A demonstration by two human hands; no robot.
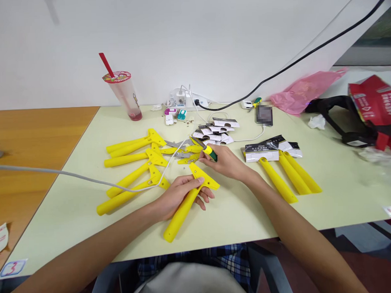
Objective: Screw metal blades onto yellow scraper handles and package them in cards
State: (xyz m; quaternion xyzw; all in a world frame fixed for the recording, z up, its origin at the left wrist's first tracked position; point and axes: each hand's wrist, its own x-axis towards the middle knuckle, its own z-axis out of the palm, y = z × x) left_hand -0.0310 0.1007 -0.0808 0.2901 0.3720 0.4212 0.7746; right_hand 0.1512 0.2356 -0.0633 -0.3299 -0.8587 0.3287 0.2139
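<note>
My left hand (180, 192) is closed around a yellow scraper handle (182, 216), its wide T-shaped head pointing away from me and its grip toward the table's front edge. The thumb presses on the head near a small hole. My right hand (224, 162) grips a screwdriver with a green and yellow handle (210, 153); its tip lies over the small parts beyond the scraper head. Silvery screws (191, 161) sit in a yellow piece there, next to flat metal blades (179, 155). More yellow scraper handles (126, 159) lie to the left.
On the right are scrapers with black-and-white card sleeves (262, 152); a pile of such sleeves (216, 130) lies behind my hands. A white cable (96, 181) crosses the left handles. Further back stand a drink cup (125, 97), a power strip (193, 104) and a phone (264, 115).
</note>
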